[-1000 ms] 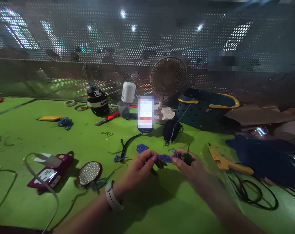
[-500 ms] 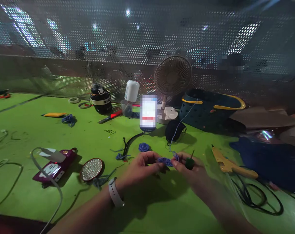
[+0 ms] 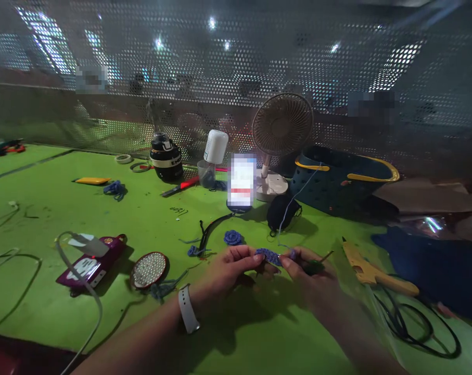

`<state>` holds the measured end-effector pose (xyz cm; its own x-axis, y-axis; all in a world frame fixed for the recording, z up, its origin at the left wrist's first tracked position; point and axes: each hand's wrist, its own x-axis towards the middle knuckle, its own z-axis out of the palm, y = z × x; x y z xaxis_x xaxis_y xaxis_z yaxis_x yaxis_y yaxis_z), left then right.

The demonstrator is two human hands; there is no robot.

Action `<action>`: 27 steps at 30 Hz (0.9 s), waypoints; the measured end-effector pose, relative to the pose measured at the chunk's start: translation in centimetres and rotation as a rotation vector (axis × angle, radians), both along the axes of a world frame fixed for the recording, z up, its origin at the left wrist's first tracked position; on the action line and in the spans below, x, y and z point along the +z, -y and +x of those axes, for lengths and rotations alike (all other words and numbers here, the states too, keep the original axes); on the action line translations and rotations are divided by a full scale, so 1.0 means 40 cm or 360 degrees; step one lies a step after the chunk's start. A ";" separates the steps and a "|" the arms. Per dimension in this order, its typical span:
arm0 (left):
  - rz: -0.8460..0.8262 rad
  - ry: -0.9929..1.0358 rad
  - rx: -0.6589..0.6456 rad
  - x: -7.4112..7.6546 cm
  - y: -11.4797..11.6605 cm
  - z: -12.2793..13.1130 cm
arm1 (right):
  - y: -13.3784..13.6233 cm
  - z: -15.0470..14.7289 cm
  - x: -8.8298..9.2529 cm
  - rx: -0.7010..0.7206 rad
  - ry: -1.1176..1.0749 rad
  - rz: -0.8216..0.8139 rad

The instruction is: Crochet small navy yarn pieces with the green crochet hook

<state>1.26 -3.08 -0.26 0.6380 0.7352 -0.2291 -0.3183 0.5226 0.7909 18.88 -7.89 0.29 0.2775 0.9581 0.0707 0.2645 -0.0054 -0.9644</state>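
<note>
My left hand [image 3: 232, 266] pinches a small strip of blue-violet crochet [image 3: 269, 256] between thumb and fingers. At the strip's right end is my right hand [image 3: 311, 278], closed around a crochet hook [image 3: 314, 266] with a green handle; its working tip is hidden by my fingers. A thin strand of violet yarn [image 3: 287, 211] runs from the basket [image 3: 325, 190] down to my right hand. Just beyond my left hand a rolled crochet rosette [image 3: 232, 237] lies on the green table [image 3: 142, 323]. A dark ball of yarn [image 3: 281, 212] rests behind my hands.
Behind stand a lit phone [image 3: 241, 182], a fan [image 3: 282, 125] and a black bottle [image 3: 166, 160]. To the right lies a yellow glue gun [image 3: 372, 271] with its cord. At left are a purple power strip [image 3: 91, 263] and a bead-covered disc [image 3: 149, 270].
The hook has turned in my right hand, its handle now lying flatter and its thin end pointing more to the right. The whole view has shifted slightly.
</note>
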 end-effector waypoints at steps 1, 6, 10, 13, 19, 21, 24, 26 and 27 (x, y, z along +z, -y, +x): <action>-0.0003 0.0001 0.0009 0.001 0.000 -0.002 | 0.001 0.000 0.002 -0.0015 0.0016 -0.0010; 0.0000 0.0064 0.0008 0.009 -0.006 -0.015 | 0.005 -0.002 0.012 -0.0032 0.0059 -0.0039; 0.0199 -0.0065 0.0006 0.003 -0.014 -0.010 | 0.004 -0.006 0.007 -0.0043 -0.0007 -0.0058; 0.0288 -0.0141 0.0098 -0.011 -0.022 -0.003 | -0.003 -0.002 -0.010 -0.0009 -0.0166 -0.0106; 0.0430 -0.0210 0.0301 -0.028 -0.042 -0.003 | -0.019 0.006 -0.014 0.0067 -0.0241 -0.0068; 0.0525 -0.0233 0.0365 -0.027 -0.049 -0.009 | -0.023 0.013 -0.003 0.0003 -0.0168 -0.0060; 0.0788 -0.0333 0.0407 -0.025 -0.057 -0.017 | -0.030 0.035 0.008 -0.0106 -0.0140 -0.0008; 0.0988 -0.0450 0.0401 -0.024 -0.059 -0.021 | -0.035 0.054 0.006 -0.0138 -0.0168 0.0062; 0.1064 -0.0491 0.0382 -0.023 -0.059 -0.022 | -0.038 0.062 0.004 -0.0113 -0.0168 0.0067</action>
